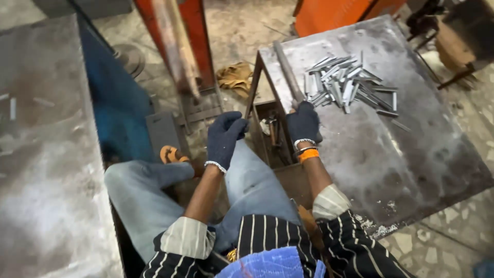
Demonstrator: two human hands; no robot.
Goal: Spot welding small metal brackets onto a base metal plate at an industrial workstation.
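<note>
Both my hands wear dark blue knit gloves. My right hand point(303, 125) grips the near end of a long grey metal bar point(287, 72) that lies along the left edge of a steel table point(391, 154). My left hand point(225, 136) hovers over my right knee with curled fingers and holds nothing I can see. A heap of several short shiny metal strips point(345, 85) lies on the table just beyond my right hand. I sit with my jeans-clad knees point(154, 180) drawn up.
An open metal box point(270, 136) with small tools sits under the table's left edge. A large grey steel slab point(46, 154) fills the left. Beyond stand a blue panel point(116, 103), red machine posts point(180, 46), a yellowish rag point(235, 76) and an orange sandal point(171, 154).
</note>
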